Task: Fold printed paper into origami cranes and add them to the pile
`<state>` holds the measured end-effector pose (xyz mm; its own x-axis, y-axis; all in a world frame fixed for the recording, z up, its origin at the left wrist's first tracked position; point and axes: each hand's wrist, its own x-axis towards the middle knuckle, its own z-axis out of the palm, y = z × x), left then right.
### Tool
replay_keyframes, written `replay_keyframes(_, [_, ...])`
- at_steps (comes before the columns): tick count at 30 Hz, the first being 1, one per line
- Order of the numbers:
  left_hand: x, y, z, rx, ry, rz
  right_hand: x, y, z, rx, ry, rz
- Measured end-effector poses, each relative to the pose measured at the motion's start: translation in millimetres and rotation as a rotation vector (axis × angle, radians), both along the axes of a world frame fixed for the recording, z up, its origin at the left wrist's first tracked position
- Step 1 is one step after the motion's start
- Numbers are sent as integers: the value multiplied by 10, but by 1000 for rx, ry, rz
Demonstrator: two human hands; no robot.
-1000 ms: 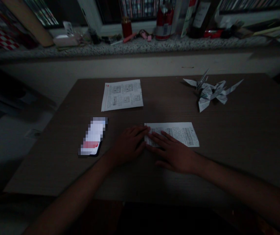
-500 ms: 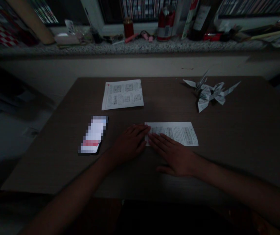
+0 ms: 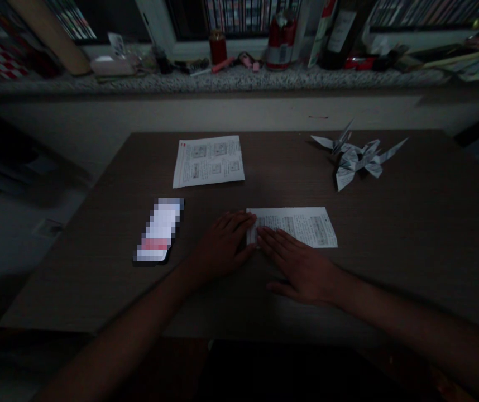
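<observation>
**Left hand [image 3: 225, 240] and right hand [image 3: 300, 262] meet on a printed paper strip [image 3: 306, 220]**

Taking 12 o'clock as the far edge of the bench [image 3: 411, 240], the strip lies flat just to the 3 o'clock side of the middle. The left hand rests over its 9 o'clock end, fingers stretched out and thumb apart. The right hand lies close by, its 4 fingers side by side across the strip's near part and pointing toward 10 o'clock, the thumb spread off the paper. Each grip is loose and flat, with nothing clasped.

From the strip, a phone [image 3: 158, 231] with a blurred screen lies at 9 o'clock, a larger printed sheet [image 3: 208, 162] at 10 o'clock, and a cluster of folded paper [image 3: 345, 173] with pointed tips between 1 and 2 o'clock. Beyond the bench, toward 12 o'clock, a speckled windowsill [image 3: 239, 81] carries a red can [image 3: 281, 42] and other small items.
</observation>
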<state>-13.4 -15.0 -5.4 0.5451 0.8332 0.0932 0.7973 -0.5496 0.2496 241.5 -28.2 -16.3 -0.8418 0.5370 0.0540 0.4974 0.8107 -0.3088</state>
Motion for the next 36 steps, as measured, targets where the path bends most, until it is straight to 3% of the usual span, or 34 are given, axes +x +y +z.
replay_keyframes(16, [-14,5,-32,-20,0,18,446,-213,-19,74,9,-157])
replay_keyframes(28, [-26,20,-25,-22,11,17,999,-363,-86,132,-52,-334])
replay_keyframes(36, [-8,17,-14,-10,22,24,1091,-389,-111,126,-43,-361])
